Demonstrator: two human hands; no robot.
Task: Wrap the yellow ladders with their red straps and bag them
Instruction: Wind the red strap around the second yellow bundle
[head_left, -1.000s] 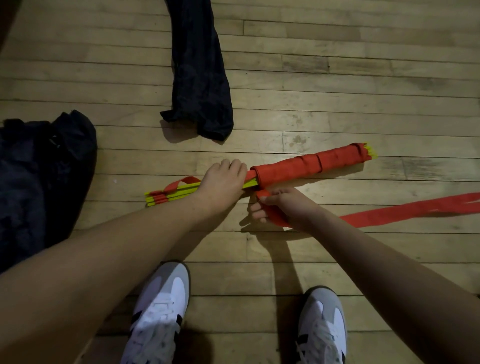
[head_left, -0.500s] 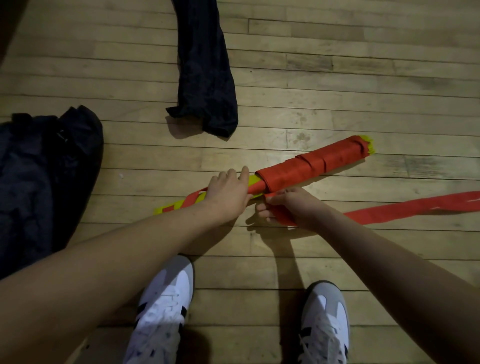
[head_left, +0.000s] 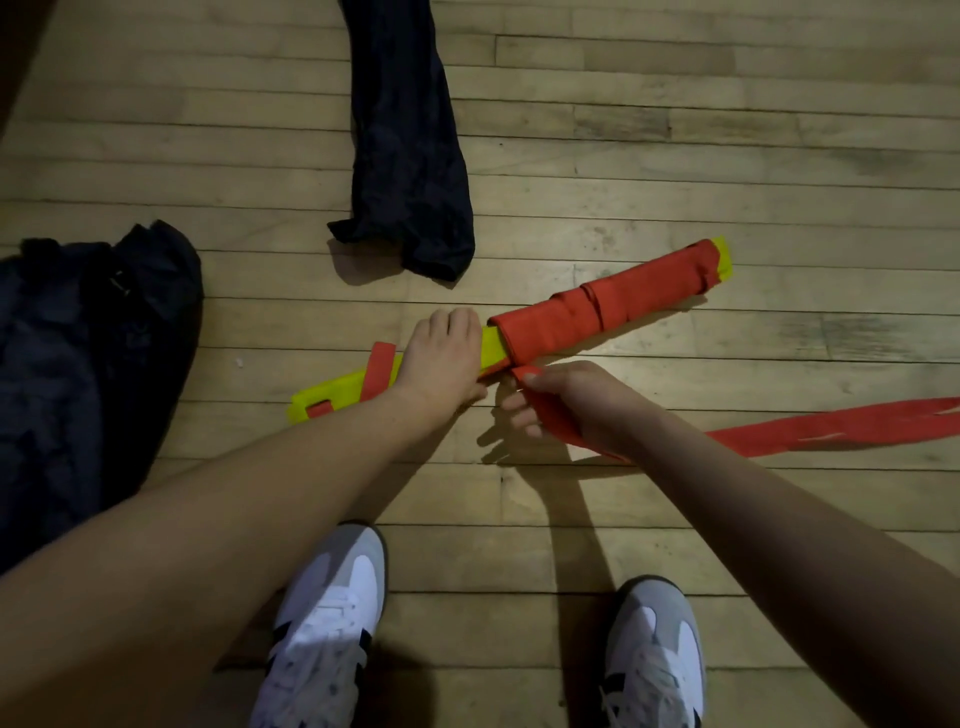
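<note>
While the ladder lies slantwise on the floor just ahead of the shoes, the wrapping step is judged to be in hand and roughly half done: in the head view, the far half of the yellow bundle is covered by red strap turns, and the near half is left bare except for one short red loop crossing it. The bundle is held down at its middle by the left hand, whose fingers are laid over the top, the thumb side being hidden. The free strap is pinched by the right hand just beside the last turn, fingers curled round it, and the loose tail is trailed away to the right, out of frame. The next move is judged to call for the strap to be carried under and over the bundle toward its near end, kept taut, with the left hand shifted aside so that the bare yellow can be covered. Open floor is seen on the right for the tail. A dark bag lies beyond the bundle, well apart, with its mouth toward it; a second dark bag lies at the left, near the bundle's bare end. Bagging is not yet begun.
</note>
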